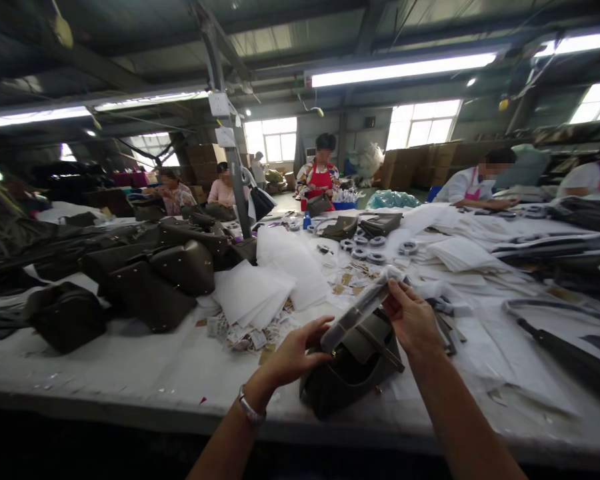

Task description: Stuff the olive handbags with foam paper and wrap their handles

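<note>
A dark olive handbag [345, 377] lies on the white table [130, 373] in front of me. Its handle, wrapped in thin white foam [363, 308], slants up to the right above the bag. My left hand [295, 353] grips the lower end of the wrapped handle, close to the bag's top. My right hand [413, 317] pinches the upper end of it. A metal bracelet sits on my left wrist.
Several dark olive bags [150, 280] are piled at the left. Stacks of white foam sheets [253, 293], paper tags [240, 333] and tape rolls [367, 248] lie mid-table. Dark straps [555, 333] lie at the right. Several people work at the far side.
</note>
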